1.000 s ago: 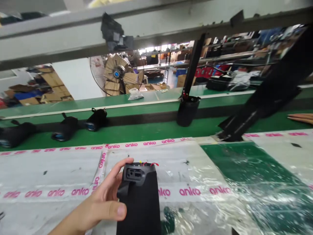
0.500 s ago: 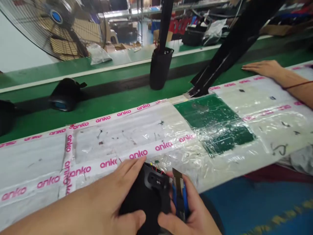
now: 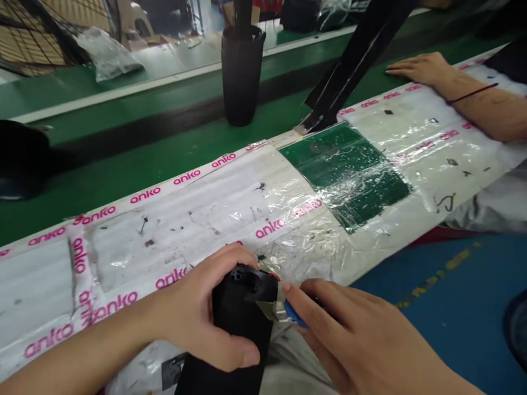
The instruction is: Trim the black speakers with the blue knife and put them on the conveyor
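Taped bench (image 3: pixel 185 230) ahead; black casing's long axis (image 3: pixel 242 315) slants rightward, ported end (image 3: pixel 249 282) away.

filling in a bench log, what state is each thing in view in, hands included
Left hand: clasped around the black case
Black case: tilted, red wire showing at its top
Right hand: closed on the knife
Knife: blade out, pointed at the case
Black tube: upright
Clear bag: crumpled
Other person's hand: laid flat
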